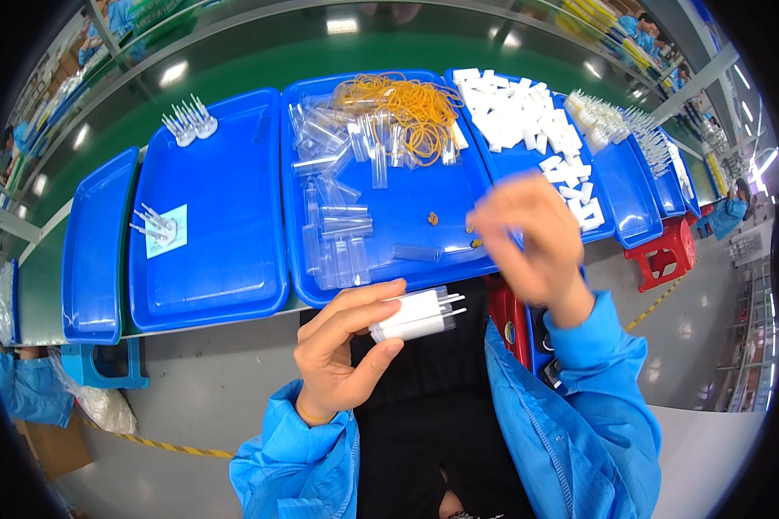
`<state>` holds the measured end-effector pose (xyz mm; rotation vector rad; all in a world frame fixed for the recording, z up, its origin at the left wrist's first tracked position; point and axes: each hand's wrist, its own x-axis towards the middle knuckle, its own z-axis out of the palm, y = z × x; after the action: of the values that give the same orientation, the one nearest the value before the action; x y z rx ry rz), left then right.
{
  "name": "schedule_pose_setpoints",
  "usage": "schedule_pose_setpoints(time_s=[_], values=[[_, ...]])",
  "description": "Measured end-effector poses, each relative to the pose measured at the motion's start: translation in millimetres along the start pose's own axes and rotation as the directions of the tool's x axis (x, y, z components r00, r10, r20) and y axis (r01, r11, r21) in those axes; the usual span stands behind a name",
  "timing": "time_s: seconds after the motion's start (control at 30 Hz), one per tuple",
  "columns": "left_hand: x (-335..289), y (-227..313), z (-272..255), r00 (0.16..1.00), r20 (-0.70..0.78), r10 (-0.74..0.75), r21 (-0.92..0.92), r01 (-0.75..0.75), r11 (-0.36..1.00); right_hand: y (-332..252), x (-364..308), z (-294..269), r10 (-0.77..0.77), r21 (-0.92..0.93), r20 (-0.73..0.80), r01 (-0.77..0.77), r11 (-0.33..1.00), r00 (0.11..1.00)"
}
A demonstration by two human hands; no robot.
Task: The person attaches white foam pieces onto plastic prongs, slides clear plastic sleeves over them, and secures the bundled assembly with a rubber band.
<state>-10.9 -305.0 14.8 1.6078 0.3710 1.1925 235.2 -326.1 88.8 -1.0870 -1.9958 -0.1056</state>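
My left hand is closed around a small bundle of white blocks in clear sleeves, held in front of the tray edge. Thin white sticks poke out of its right end. My right hand is smeared by motion above the front right part of the middle blue tray. Its fingers are too blurred to tell if they hold anything. Tangled yellow rubber bands and many clear plastic sleeves lie in that tray. A small brownish piece sits on its bare part.
White blocks heap in the tray to the right. Farther right are thin-stemmed pieces. The left blue tray holds upright white-tipped clusters and one on a pale card. A red stool stands beyond the right side.
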Motion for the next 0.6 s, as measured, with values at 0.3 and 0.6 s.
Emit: schedule_pose_setpoints(time_s=[0.3, 0.6], values=[[-4.8, -4.7, -11.8, 0.991, -0.133, -0.005, -0.006, 0.005, 1.0, 103.5, 16.9, 38.9, 0.252, -0.425, 0.209, -0.144, 0.894, 0.945], [-6.4, -5.7, -18.3, 0.988, -0.149, -0.041, 0.003, 0.042, 0.999, 111.4, 22.8, 52.3, -0.008, -0.391, 0.225, 0.098, 0.915, 0.974]])
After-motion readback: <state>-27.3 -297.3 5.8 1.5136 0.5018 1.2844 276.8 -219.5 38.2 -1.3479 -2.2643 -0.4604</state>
